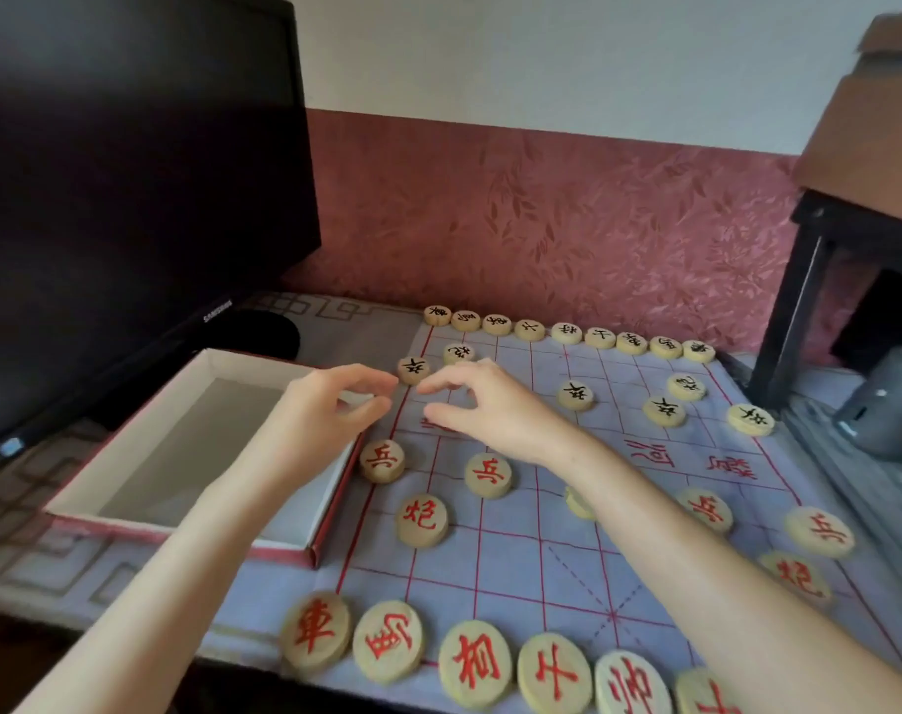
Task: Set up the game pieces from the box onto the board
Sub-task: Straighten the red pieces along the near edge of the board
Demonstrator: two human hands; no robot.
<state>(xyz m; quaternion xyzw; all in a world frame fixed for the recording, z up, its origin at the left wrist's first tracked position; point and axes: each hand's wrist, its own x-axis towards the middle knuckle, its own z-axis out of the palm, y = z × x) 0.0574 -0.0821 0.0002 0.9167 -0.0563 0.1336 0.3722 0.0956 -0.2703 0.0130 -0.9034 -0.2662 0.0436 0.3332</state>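
Note:
The cloth game board [583, 553] carries round wooden pieces. Red-marked ones fill the near row [477, 662] and black-marked ones the far row [566, 333]. My left hand [330, 409] hovers over the right wall of the white box [129, 499]. Its loosely curled fingertips are just short of a black soldier piece [413, 369], and it holds nothing I can see. My right hand [482, 404] hangs over the board's far left part with thumb and forefinger apart and bare board between them. Whatever lies under its palm is hidden. The box's visible interior shows no pieces.
A dark monitor [129, 172] stands behind the box at the left. At the right are a black stand leg [794, 301] and a grey device [886, 404]. A red patterned wall runs behind the board. My right forearm crosses the board's right half and covers some pieces.

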